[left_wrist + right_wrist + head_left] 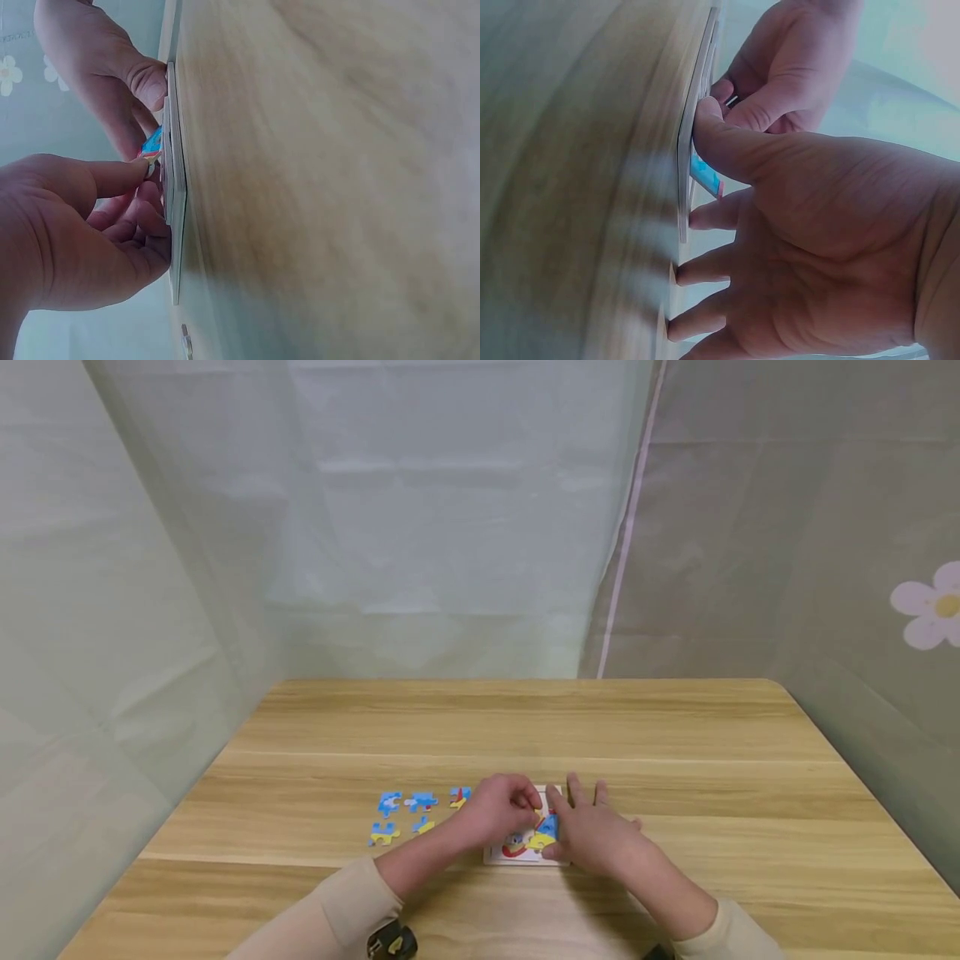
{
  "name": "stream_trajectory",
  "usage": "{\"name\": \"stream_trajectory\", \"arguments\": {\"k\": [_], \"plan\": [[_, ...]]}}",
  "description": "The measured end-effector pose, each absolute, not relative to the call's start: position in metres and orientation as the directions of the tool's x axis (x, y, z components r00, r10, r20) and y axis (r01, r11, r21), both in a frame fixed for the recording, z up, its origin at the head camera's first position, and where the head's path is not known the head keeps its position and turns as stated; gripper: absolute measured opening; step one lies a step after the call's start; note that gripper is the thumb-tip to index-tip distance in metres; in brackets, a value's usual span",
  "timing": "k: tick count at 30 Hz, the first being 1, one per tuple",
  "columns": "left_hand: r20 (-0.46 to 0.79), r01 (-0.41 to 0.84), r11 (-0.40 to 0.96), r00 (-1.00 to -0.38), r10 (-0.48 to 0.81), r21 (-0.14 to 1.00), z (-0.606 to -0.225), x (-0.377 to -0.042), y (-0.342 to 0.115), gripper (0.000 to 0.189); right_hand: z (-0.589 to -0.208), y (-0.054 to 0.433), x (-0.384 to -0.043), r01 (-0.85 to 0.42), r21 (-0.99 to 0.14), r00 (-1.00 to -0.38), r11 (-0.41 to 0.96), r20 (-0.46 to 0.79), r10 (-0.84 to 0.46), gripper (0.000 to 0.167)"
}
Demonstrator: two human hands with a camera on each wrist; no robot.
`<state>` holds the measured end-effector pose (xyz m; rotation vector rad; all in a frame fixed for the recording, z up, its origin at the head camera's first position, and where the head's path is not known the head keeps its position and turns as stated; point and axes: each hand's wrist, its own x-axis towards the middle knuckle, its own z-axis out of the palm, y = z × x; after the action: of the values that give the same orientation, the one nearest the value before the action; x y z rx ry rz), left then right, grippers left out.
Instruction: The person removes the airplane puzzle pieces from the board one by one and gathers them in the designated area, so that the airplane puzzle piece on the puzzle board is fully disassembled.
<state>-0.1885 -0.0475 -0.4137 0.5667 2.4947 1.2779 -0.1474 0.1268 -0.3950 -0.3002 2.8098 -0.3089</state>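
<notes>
A small white-edged puzzle board point(517, 862) lies on the table under both hands, with red, yellow and white picture parts showing. My left hand point(487, 810) is over its left side and pinches a puzzle piece point(153, 141) between thumb and fingers. The piece, blue with a red and yellow edge, stands tilted up from the board. Spread wide, my right hand point(596, 839) covers the board's right side. Its thumb point(709, 112) presses on the board's near edge, while other fingertips touch the table beyond the right edge.
Left of the board lie several loose blue and yellow puzzle pieces point(384, 834), one of them point(459, 795) partly behind the left hand. The wooden table point(525, 718) meets hanging fabric point(450, 527) at the back and sides. A black device point(392, 941) shows beneath the left sleeve.
</notes>
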Motion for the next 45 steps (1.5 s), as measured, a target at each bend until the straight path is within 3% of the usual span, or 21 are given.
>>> {"name": "stream_trajectory", "arguments": {"k": [32, 45], "plan": [[-0.043, 0.202, 0.493, -0.897, 0.44, 0.846, -0.411, -0.184, -0.078, 0.005, -0.395, 0.129, -0.147, -0.164, -0.289, -0.933, 0.943, -0.265, -0.244, 0.088], [-0.05, 0.154, 0.528, -0.935, 0.352, 0.835, -0.412, -0.182, -0.106, 0.005, -0.394, 0.13, -0.146, -0.171, -0.292, -0.931, 0.941, -0.264, -0.251, 0.087]]}}
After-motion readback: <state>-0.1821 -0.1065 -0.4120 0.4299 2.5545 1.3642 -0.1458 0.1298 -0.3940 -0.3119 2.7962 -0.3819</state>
